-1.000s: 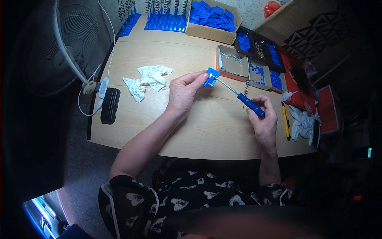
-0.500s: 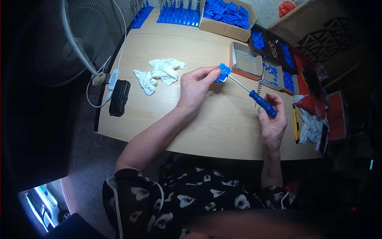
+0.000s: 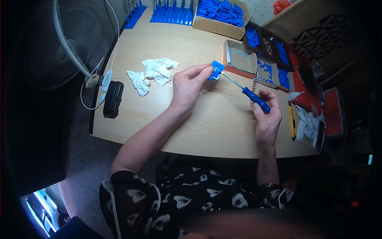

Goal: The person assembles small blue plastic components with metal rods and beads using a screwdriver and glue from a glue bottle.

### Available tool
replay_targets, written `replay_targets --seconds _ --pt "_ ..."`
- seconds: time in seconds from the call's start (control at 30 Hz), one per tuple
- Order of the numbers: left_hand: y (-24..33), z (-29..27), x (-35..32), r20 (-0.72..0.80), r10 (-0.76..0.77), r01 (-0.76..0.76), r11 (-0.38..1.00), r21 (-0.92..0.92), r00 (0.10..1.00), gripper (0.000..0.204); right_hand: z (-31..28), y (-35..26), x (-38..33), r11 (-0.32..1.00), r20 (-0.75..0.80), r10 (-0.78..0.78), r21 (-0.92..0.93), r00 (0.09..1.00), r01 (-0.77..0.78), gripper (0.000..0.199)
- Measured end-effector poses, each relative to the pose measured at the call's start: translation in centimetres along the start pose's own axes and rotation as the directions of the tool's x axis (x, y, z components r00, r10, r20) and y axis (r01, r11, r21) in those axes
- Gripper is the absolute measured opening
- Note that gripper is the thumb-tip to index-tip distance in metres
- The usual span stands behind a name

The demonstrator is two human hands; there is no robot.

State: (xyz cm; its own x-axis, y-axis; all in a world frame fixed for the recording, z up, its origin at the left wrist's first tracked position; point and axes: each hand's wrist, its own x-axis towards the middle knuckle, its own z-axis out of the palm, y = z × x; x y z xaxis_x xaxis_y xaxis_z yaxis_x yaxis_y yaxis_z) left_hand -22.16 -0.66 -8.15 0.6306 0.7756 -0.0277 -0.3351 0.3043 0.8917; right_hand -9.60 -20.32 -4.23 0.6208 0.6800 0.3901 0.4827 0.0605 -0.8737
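Over the middle of the table, my left hand point(image 3: 188, 88) pinches a small blue plastic part point(image 3: 217, 68) with a pale piece on its face. My right hand point(image 3: 269, 118) is closed around the blue handle of a screwdriver point(image 3: 255, 99). The metal shaft slants up and left, its tip at the part's right side; whether it touches a screw is too small to tell. Beside the handle shows a dark coil spring point(image 3: 254, 84), apparently also in my right hand, though the fingers partly hide how it is held.
An orange-rimmed box of small metal pieces point(image 3: 240, 58) stands beyond my hands, near trays of small blue parts point(image 3: 266, 72). A carton of blue pieces point(image 3: 219, 15) is at the back. White gloves point(image 3: 159, 70) lie left; a yellow cutter point(image 3: 292, 121) lies right. A fan point(image 3: 65, 47) stands far left.
The whole scene has shifted slightly left in view. Both hands keep their hold, with the screwdriver tip still at the blue part, which looks turned a little more face-on.
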Motion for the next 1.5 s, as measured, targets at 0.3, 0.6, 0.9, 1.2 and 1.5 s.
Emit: replay_targets --seconds 0.3,0.6,0.9,1.2,1.5 --pt "-0.2 -0.2 0.1 -0.004 0.022 -0.022 1.0 0.019 1.0 0.027 0.2 -1.2 0.5 0.947 0.03 0.317 0.04 0.948 -0.318 0.03" --pt "0.2 -0.4 0.6 -0.053 0.036 -0.037 0.999 -0.022 0.998 0.026 -0.1 0.7 2.4 0.998 0.075 0.028 -0.064 0.997 -0.023 0.029" --pt "-0.4 -1.1 1.5 -0.098 0.063 -0.062 0.998 0.007 0.993 0.027 1.4 1.2 4.1 0.997 0.015 -0.074 -0.039 0.997 0.074 0.032" --pt "-0.6 -0.4 1.2 -0.091 0.044 -0.042 0.999 0.019 0.995 0.026 0.3 1.9 3.7 0.984 0.11 0.146 0.087 0.983 -0.156 0.029" --pt "-0.9 -0.1 1.1 -0.098 0.0 0.001 1.0 0.008 0.995 0.026 0.2 2.1 3.0 0.992 0.058 0.089 -0.095 0.994 -0.083 0.035"
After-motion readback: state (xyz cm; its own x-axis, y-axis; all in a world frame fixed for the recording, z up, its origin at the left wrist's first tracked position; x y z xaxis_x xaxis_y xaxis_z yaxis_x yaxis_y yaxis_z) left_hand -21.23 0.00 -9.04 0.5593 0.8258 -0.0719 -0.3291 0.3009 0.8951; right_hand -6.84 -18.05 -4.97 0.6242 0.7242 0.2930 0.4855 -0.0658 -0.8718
